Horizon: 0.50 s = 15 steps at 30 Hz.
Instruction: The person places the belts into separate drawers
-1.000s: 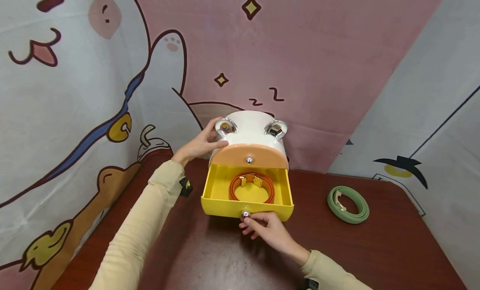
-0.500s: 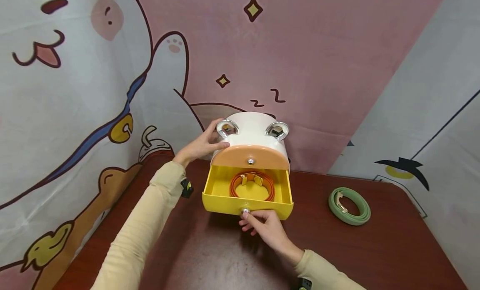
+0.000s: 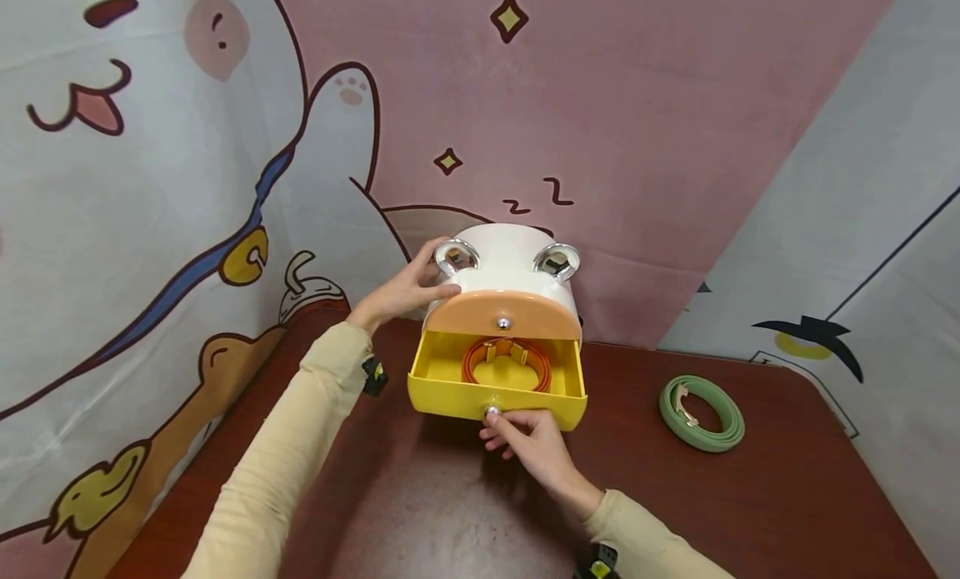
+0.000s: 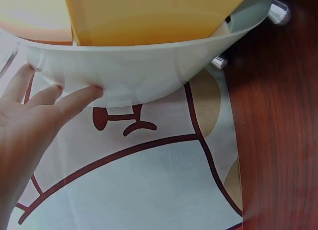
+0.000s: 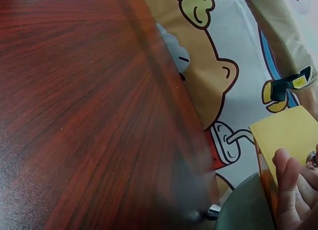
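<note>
A white drawer box (image 3: 504,261) with silver ring eyes and a peach top drawer front (image 3: 465,314) stands at the back of the table. Its yellow lower drawer (image 3: 450,398) is pulled partway out, with a coiled orange belt (image 3: 542,365) inside. My right hand (image 3: 546,456) pinches the lower drawer's silver knob (image 3: 492,412) between thumb and fingers. On the box's left side rests my left hand (image 3: 405,294), thumb at the front of the shell. The left wrist view shows its fingertips (image 4: 89,94) spread against the white wall. A coiled green belt (image 3: 712,437) lies on the right.
The dark red wooden table (image 3: 420,512) carries the box and the green belt. Behind and to the left hangs a pink and white cartoon cloth (image 3: 637,146), close to the box's back.
The yellow drawer has slid a little way into the box, and my right hand has moved inward with its knob. My left hand stays in place on the box.
</note>
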Tool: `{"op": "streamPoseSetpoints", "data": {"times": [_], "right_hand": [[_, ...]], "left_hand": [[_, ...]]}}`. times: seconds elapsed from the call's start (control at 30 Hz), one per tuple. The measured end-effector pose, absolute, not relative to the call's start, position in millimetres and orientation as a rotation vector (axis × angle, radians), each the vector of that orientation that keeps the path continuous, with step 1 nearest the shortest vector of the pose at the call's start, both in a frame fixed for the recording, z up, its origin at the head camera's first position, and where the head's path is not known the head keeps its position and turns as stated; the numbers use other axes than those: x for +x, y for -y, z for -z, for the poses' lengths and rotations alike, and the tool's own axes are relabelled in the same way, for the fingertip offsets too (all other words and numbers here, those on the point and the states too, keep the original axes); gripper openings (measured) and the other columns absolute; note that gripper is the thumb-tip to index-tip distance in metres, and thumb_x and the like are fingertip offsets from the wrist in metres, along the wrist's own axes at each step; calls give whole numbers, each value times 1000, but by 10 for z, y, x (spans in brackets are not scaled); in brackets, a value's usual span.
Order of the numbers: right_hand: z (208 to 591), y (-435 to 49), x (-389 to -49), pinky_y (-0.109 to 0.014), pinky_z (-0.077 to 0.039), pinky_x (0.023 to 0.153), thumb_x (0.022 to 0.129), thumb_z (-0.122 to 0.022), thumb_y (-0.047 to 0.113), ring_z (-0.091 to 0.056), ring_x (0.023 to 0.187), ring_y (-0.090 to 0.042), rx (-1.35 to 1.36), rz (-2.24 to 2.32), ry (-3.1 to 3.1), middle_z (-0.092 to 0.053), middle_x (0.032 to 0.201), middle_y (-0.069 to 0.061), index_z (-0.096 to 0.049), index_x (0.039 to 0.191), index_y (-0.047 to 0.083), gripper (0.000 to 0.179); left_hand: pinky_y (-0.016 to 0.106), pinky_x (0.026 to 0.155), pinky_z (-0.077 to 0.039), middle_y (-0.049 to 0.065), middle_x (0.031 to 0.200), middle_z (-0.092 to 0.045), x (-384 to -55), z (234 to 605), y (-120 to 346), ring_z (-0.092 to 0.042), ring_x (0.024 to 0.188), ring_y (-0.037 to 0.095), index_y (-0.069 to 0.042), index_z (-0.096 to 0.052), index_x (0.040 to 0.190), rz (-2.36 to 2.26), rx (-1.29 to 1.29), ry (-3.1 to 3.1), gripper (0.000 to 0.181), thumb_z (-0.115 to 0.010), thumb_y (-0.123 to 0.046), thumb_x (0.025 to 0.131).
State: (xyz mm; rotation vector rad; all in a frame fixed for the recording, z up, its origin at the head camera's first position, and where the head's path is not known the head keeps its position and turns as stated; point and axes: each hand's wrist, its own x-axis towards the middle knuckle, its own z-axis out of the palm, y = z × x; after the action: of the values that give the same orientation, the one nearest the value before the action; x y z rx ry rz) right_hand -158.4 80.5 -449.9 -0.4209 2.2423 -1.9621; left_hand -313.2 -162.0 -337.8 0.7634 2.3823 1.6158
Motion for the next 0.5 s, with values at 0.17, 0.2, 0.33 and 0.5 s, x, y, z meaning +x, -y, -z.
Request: {"op": "streamPoseSetpoints", "data": {"times": [0.17, 0.2, 0.33, 0.5], "right_hand": [[4491, -808, -1607, -29, -54, 57, 97, -61, 17, -70, 71, -22, -420, 1984, -2236, -72, 85, -16, -73, 98, -5, 25], [4488, -811, -1610, -29, -54, 57, 97, -61, 17, -70, 71, -22, -421, 1992, -2235, -72, 85, -16, -73, 98, -5, 25], [4485, -824, -1635, -29, -54, 58, 97, -62, 19, -70, 71, -21, -417, 1994, -2258, -72, 84, -15, -74, 96, -5, 27], [4492, -838, -1673, -29, -54, 58, 96, -63, 21, -70, 71, -22, -400, 1984, -2279, -72, 83, -15, -74, 96, -5, 28]], "left_hand": [[52, 110, -24, 20, 141, -45, -3151, 3379, 1624, -32, 136, 34, -23, -8, 154, -1625, 763, -2361, 83, -65, -14, 94], [53, 110, -24, 20, 143, -44, -3153, 3378, 1625, -31, 137, 34, -23, -7, 154, -1621, 757, -2363, 84, -65, -14, 94], [54, 109, -24, 19, 146, -40, -3158, 3380, 1627, -29, 138, 34, -25, -6, 155, -1617, 752, -2362, 85, -65, -15, 94], [51, 109, -26, 16, 145, -42, -3139, 3374, 1624, -32, 137, 30, -28, -9, 154, -1622, 752, -2366, 83, -66, -17, 94]]}}
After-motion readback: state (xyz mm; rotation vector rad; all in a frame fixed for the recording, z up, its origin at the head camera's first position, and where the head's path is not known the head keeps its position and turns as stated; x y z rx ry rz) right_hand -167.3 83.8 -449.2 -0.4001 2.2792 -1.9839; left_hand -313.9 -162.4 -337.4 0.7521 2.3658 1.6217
